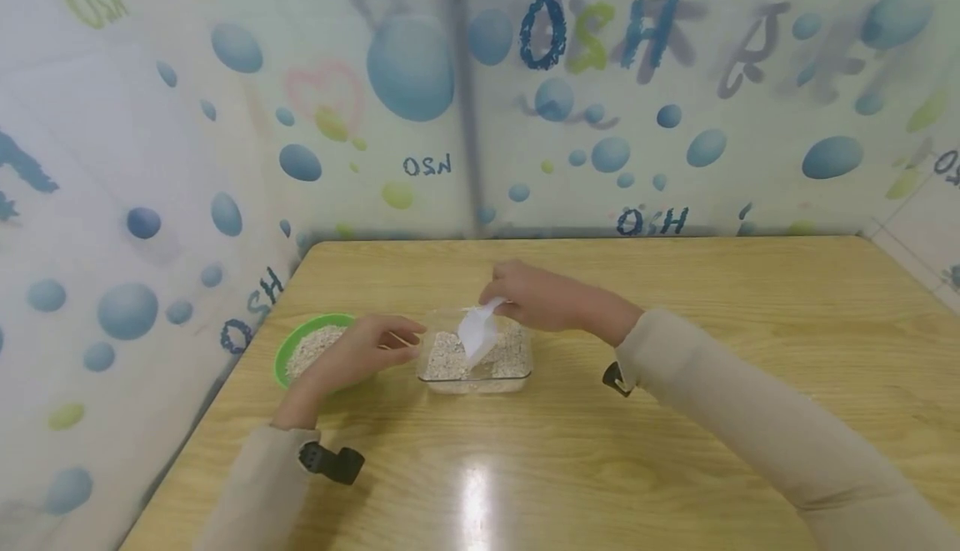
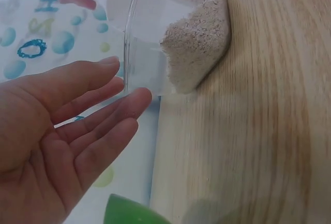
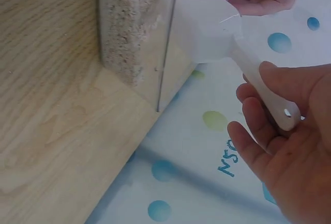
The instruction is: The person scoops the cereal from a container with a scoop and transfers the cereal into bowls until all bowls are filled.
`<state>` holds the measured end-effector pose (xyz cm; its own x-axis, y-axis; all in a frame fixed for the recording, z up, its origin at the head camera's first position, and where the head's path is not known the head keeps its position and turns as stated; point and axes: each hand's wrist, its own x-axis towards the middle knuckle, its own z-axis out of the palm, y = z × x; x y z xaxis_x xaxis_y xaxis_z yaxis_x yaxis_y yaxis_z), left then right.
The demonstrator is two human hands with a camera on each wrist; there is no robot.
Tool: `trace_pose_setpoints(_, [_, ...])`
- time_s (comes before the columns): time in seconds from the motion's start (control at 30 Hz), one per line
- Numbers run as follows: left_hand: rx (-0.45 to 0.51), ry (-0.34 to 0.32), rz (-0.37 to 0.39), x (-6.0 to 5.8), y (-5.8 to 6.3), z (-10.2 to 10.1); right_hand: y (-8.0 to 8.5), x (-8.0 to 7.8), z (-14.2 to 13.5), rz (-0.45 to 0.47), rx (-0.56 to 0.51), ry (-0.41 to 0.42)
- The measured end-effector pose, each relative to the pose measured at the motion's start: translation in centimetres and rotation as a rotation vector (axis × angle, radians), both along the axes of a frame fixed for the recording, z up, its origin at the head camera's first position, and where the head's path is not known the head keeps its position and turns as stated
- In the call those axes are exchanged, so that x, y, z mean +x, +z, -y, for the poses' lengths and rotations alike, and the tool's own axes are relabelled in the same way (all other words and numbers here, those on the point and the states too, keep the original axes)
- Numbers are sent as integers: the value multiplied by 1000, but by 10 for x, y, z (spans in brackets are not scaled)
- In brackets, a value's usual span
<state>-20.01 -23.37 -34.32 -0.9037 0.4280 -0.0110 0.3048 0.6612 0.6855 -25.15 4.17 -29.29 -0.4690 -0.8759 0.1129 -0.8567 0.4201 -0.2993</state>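
My right hand (image 1: 536,294) grips a white plastic scoop (image 3: 207,27) by its handle, thumb along one side and fingers on the other. The scoop's head tilts down into a clear rectangular container (image 1: 474,386) that holds pale, flaky grain like oats (image 2: 199,32). In the right wrist view the handle's end, with a small hole, lies in my palm. My left hand (image 1: 367,351) is at the container's left side, its fingers (image 2: 106,146) loosely extended with the tips right at the clear wall. Behind that hand stands a green bowl (image 1: 283,359) of similar flakes, partly hidden by it.
The container and bowl stand on a wooden table (image 1: 637,451). A wall covering printed with blue bubbles (image 1: 411,67) rises behind and to the left of the table. Dark wrist straps (image 1: 330,461) show at both cuffs.
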Motion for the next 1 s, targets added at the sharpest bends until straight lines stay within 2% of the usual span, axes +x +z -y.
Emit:
trace_pose_setpoints(0.23, [21, 9, 18, 3, 0, -2, -10, -1, -4, 17, 13, -12])
trace_pose_setpoints(0.73, [73, 50, 86, 1, 1, -7, -23, -7, -3, -14, 41, 46])
trace_pose_setpoints(1.0, [69, 53, 80, -3, -1, -7, -30, -11, 0, -12, 33, 28])
